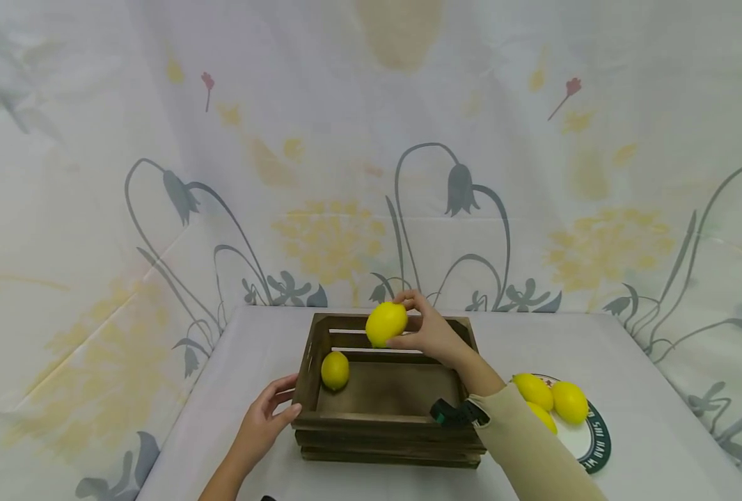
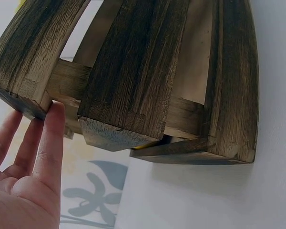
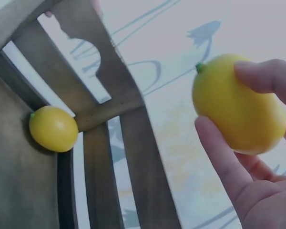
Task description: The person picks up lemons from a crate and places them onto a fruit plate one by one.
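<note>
My right hand (image 1: 430, 334) grips a yellow lemon (image 1: 386, 324) between thumb and fingers, raised over a dark wooden slatted crate (image 1: 390, 423). In the right wrist view the held lemon (image 3: 236, 102) shows a small green tip. Inside the crate, at its left end, lies a second lemon (image 1: 335, 370). My left hand (image 1: 263, 416) touches the crate's left side. Its fingers are fairly straight against the slats in the left wrist view, where the crate (image 2: 133, 71) fills most of the picture.
Right of the crate, a white plate (image 1: 598, 438) with a dark lettered rim holds several lemons (image 1: 569, 403), partly covered by my right sleeve (image 1: 527, 445). A white cloth covers the table (image 1: 220, 390). Behind it hangs a flower-patterned curtain (image 1: 346, 174).
</note>
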